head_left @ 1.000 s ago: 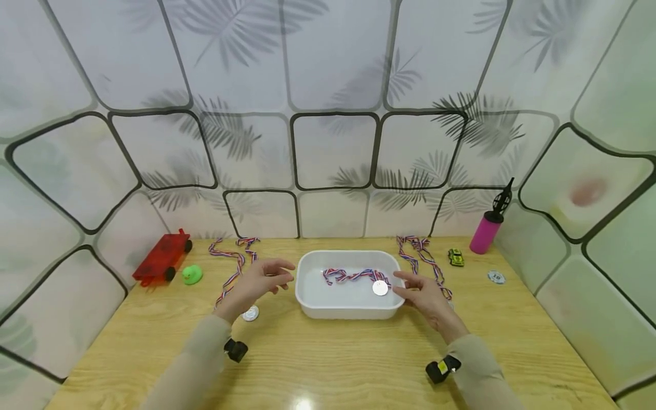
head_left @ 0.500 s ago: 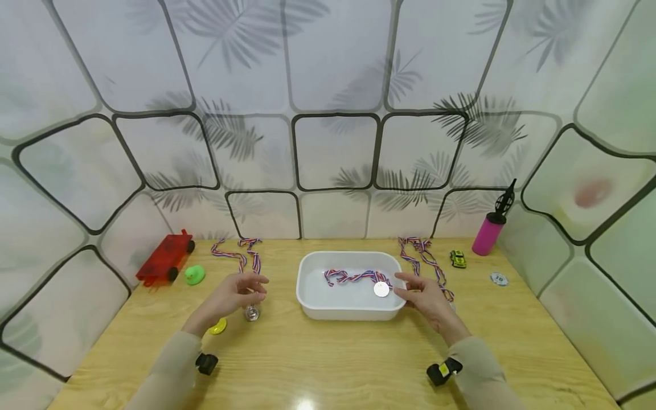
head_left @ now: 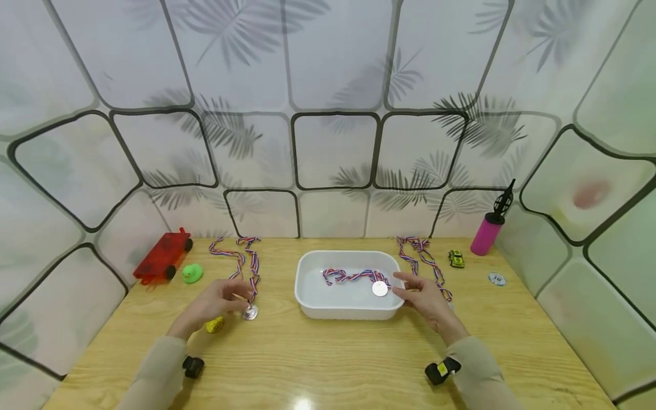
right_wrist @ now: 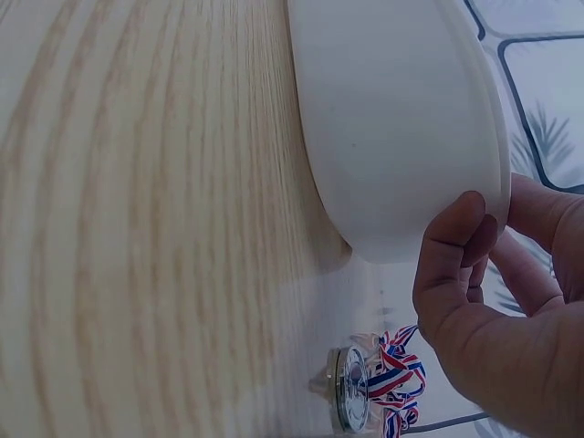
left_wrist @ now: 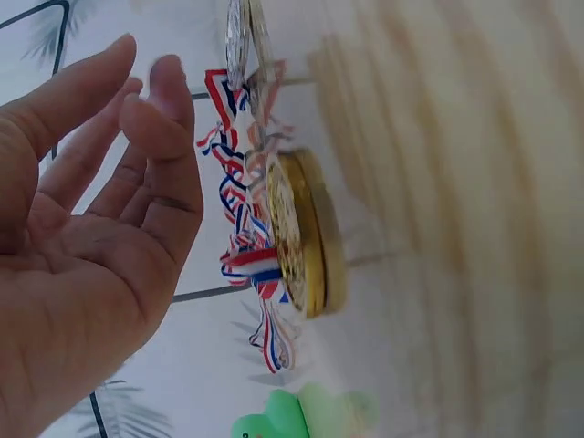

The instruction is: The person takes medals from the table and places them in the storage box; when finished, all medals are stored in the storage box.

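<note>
My left hand (head_left: 211, 304), fingers loosely bent, hovers at the left above a gold medal (head_left: 214, 324) and beside a silver medal (head_left: 250, 312), both on striped ribbons. In the left wrist view a gap separates its fingers from the gold medal (left_wrist: 297, 233), and nothing is between them. My right hand (head_left: 424, 299) pinches the right rim of a white plastic tub (head_left: 348, 313). Inside the tub lies a silver-looking medal (head_left: 380, 288) with its twisted red, white and blue ribbon (head_left: 353, 276). Another medal (right_wrist: 351, 388) lies below the right hand in the right wrist view.
On the left stand a red toy cart (head_left: 163, 256) and a green rubber duck (head_left: 192, 273). To the right are a yellow toy car (head_left: 456, 259), a poker chip (head_left: 496, 278) and a pink hand pump (head_left: 486, 233). A patterned curtain (head_left: 333, 148) closes off the back.
My left hand has moved left and down, away from the tub toward the medals on the left, uncovering the gold one. The right hand stays on the tub's rim.
</note>
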Demonstrator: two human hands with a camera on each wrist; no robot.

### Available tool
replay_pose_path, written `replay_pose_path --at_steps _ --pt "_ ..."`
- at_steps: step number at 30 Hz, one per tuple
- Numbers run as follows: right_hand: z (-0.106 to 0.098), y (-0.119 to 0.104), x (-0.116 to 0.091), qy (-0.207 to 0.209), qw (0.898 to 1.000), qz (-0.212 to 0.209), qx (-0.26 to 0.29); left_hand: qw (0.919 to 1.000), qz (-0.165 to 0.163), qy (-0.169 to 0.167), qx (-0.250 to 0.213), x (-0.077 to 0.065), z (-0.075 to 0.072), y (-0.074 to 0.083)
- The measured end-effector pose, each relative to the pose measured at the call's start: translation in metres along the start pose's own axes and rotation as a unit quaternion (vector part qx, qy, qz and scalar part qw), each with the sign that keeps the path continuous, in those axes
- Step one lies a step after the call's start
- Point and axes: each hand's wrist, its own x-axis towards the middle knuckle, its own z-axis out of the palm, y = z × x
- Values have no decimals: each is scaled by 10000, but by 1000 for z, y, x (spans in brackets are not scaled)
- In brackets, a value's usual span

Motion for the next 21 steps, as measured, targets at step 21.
replay_pose_path --at_steps 21 --pt "0 1 1 -18 10000 -23 19 9908 251 -471 1242 13 11 6"
